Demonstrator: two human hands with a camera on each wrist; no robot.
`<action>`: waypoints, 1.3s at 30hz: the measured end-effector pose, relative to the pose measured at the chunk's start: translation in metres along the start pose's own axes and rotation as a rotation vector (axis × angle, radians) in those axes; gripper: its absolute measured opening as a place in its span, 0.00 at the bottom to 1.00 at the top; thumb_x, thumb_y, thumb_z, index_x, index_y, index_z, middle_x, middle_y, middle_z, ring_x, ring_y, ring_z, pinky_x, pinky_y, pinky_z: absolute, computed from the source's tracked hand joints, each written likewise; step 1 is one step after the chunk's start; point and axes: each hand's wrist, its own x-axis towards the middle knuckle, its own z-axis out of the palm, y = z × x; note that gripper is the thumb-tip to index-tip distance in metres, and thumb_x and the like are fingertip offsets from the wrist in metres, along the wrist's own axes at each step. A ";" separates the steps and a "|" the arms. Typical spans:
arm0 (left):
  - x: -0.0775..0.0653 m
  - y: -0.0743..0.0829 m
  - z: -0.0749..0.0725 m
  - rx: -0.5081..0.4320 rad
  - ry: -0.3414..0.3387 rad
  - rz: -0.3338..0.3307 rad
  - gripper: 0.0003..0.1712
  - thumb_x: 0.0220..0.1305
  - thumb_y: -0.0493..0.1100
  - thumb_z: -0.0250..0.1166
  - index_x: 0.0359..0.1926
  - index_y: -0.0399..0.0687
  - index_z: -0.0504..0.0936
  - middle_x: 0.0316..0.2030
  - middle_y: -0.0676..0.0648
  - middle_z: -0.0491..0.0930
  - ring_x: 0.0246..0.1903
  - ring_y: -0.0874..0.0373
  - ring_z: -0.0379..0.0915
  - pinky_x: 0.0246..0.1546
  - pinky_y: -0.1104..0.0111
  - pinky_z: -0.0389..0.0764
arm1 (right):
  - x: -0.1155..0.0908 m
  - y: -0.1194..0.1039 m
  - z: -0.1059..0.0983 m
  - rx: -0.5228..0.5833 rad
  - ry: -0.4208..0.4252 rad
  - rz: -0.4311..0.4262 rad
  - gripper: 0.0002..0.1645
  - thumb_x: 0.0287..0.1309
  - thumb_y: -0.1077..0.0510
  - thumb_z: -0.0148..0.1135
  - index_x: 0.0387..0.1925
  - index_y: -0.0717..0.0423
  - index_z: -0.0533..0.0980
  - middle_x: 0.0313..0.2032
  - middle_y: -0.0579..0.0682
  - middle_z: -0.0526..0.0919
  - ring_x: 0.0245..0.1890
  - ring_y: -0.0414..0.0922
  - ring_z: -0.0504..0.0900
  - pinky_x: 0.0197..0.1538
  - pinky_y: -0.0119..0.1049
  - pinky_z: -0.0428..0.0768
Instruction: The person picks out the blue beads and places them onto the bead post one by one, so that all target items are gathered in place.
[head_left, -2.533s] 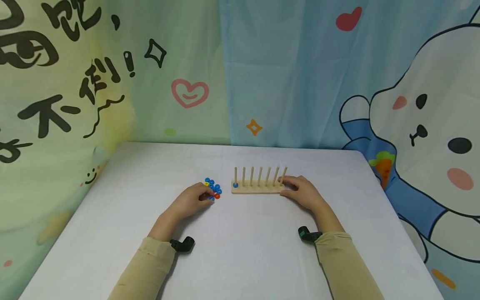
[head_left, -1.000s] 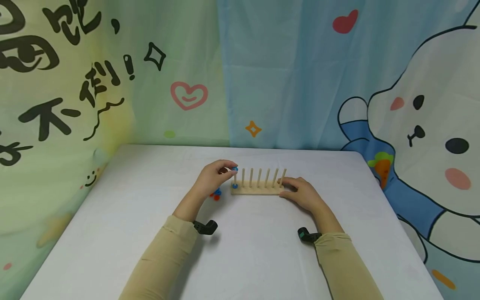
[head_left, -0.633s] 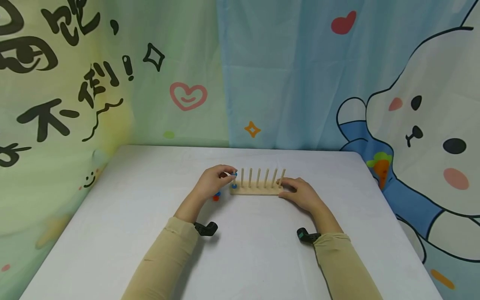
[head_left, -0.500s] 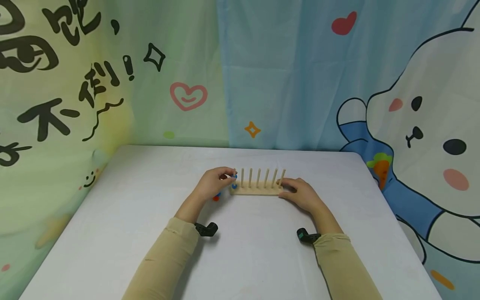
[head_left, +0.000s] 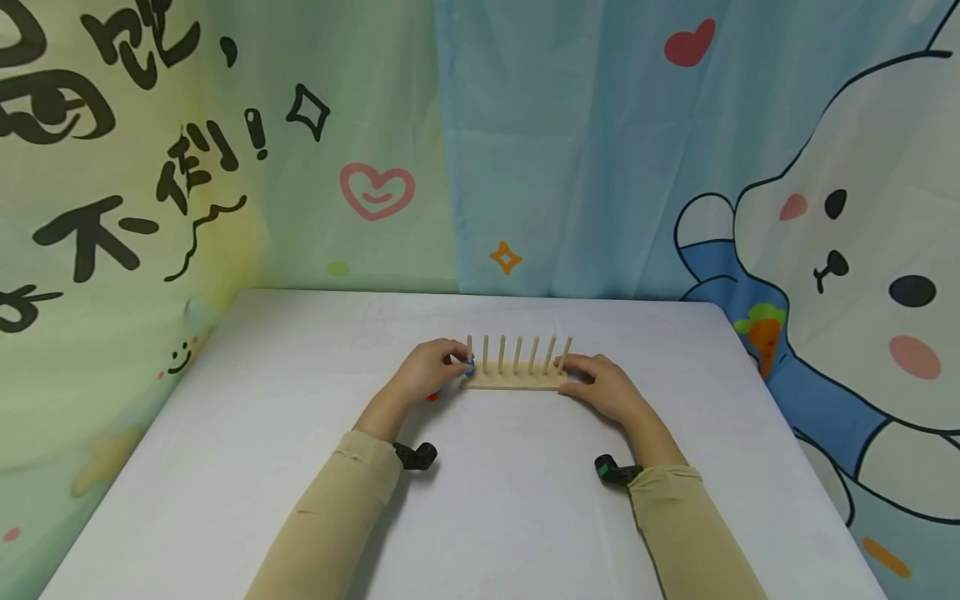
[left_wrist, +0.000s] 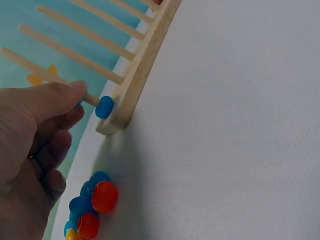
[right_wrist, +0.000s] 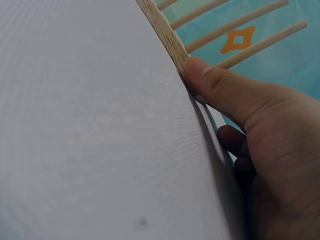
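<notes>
A wooden pegboard with a row of several upright pegs stands on the table. At its left end, my left hand pinches a blue bead threaded on the leftmost peg; the fingers hide most of that bead. Another blue bead sits lower on the same peg, against the base. My right hand grips the board's right end, its thumb on the front edge and the other fingers behind.
Loose beads lie bunched on the table left of the board: red ones, several blue ones and a yellow one. A printed curtain hangs behind the white table.
My left hand has carried a blue bead from the loose bunch to the top of the leftmost peg, then slid down along it. The right hand has stayed at the board's end.
</notes>
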 end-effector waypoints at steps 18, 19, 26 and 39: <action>0.000 -0.004 0.011 0.003 0.001 -0.009 0.09 0.66 0.49 0.67 0.45 0.56 0.85 0.44 0.52 0.81 0.34 0.60 0.72 0.31 0.69 0.75 | 0.000 0.004 0.002 0.006 0.000 -0.002 0.30 0.56 0.40 0.69 0.60 0.42 0.77 0.57 0.51 0.80 0.55 0.51 0.75 0.61 0.54 0.72; -0.002 -0.004 0.010 -0.003 0.000 -0.011 0.11 0.66 0.49 0.66 0.48 0.55 0.84 0.46 0.52 0.81 0.33 0.59 0.73 0.30 0.68 0.76 | 0.000 0.004 0.002 0.005 0.000 -0.005 0.31 0.57 0.40 0.69 0.61 0.42 0.77 0.58 0.52 0.79 0.55 0.51 0.75 0.61 0.54 0.72; -0.023 -0.013 -0.001 0.002 0.123 -0.034 0.13 0.67 0.48 0.65 0.51 0.55 0.84 0.45 0.52 0.82 0.37 0.60 0.73 0.38 0.66 0.75 | 0.001 0.005 0.002 -0.005 0.005 -0.006 0.31 0.57 0.40 0.69 0.61 0.42 0.77 0.58 0.52 0.80 0.53 0.51 0.75 0.59 0.53 0.72; -0.069 -0.028 0.006 0.131 0.106 -0.017 0.09 0.67 0.47 0.66 0.44 0.52 0.86 0.36 0.54 0.83 0.37 0.61 0.75 0.43 0.63 0.78 | 0.003 0.004 0.003 -0.014 0.000 -0.005 0.31 0.58 0.41 0.68 0.62 0.43 0.76 0.57 0.52 0.79 0.53 0.50 0.75 0.59 0.53 0.73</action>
